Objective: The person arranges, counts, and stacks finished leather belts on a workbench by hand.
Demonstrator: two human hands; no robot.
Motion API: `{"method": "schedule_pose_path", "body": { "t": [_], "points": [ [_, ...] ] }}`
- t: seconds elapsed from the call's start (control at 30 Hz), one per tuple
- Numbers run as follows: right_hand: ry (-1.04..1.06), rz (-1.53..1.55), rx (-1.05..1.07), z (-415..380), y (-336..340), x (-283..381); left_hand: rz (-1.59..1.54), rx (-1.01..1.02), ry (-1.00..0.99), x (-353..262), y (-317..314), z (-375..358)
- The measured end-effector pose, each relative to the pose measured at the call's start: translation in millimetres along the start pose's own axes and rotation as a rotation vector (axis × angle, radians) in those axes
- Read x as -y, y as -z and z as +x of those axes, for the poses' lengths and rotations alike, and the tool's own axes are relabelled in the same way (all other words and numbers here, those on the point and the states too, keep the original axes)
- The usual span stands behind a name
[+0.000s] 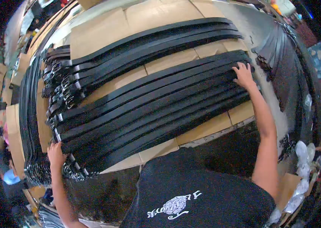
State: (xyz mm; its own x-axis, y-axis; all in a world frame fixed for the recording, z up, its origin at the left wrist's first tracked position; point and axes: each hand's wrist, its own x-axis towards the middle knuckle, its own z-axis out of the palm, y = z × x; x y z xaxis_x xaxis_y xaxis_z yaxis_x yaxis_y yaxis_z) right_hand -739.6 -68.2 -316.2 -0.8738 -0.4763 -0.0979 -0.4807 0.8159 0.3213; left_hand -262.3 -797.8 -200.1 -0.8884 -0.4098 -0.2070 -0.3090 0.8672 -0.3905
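Observation:
Black belts point(156, 89) lie side by side in a wide stack, with metal buckles at the left end and tips at the right. My left hand point(56, 154) is at the buckle end, its fingers closed over the end of one belt beside a silvery buckle point(57, 135). At the other end, my right hand point(243, 74) rests on the belts near their tips, with its fingers spread and curved. The undersides of my fingers are hidden on both hands.
Cardboard point(99, 38) covers the table under the belts. Another row of black belts point(160, 41) lies farther back. More belts hang at the left edge point(29, 117) and on the right point(282, 57). Clear plastic wrapping point(301, 178) is at the lower right.

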Motion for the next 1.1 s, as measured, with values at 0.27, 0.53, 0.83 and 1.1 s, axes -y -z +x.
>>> {"method": "schedule_pose_path", "body": {
  "t": [0.27,0.53,0.83,1.1],
  "points": [
    [-0.035,0.073,0.093,-3,12,13,-0.145,-0.162,-0.016,-16,1,7],
    [0.153,0.24,-0.114,-10,-11,98,-0.2,-0.198,-0.062,33,21,-26],
    [-0.093,0.182,-0.073,-14,-18,156,-0.377,-0.332,-0.039,45,-2,-31],
    [0.01,0.31,-0.045,-44,32,295,-0.396,-0.385,-0.078,70,-8,-41]
  ]
}}
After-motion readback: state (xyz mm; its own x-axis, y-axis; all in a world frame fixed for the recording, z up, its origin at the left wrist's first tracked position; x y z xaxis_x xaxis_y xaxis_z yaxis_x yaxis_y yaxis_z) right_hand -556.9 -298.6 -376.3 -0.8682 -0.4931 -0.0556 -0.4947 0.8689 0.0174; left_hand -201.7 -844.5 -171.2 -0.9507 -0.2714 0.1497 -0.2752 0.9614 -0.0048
